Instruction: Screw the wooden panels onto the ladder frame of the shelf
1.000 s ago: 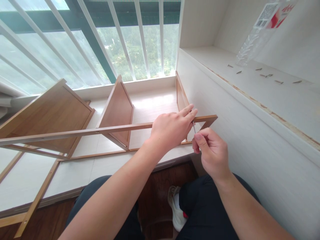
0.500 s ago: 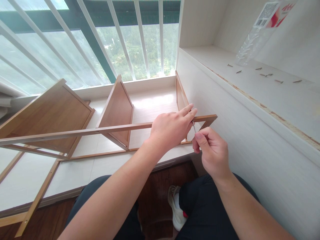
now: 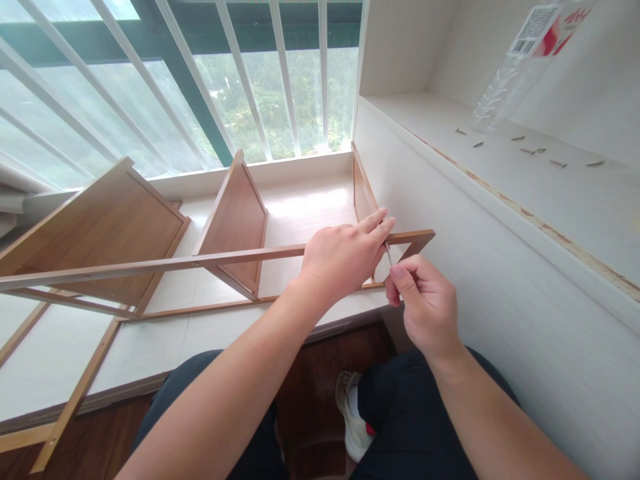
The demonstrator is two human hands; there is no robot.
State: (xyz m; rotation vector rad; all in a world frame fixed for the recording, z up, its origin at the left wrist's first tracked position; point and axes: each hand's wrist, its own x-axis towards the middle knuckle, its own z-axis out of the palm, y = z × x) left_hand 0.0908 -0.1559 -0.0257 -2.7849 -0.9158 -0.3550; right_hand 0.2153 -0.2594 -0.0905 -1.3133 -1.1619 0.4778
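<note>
Rail (image 3: 240, 257) is being steadied near its corner by the left hand (image 3: 343, 257), fingers pressed together, while the right hand (image 3: 425, 307) is pinching a slim tool (image 3: 388, 254), best kept square.

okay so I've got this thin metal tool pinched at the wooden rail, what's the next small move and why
Probably keep turning the thin metal tool in place with the right hand while the left hand steadies the wooden rail. Its tip sits at the rail near the corner joint, both hands are set there, and whatever it drives is hidden, so seating can't be judged.
</note>
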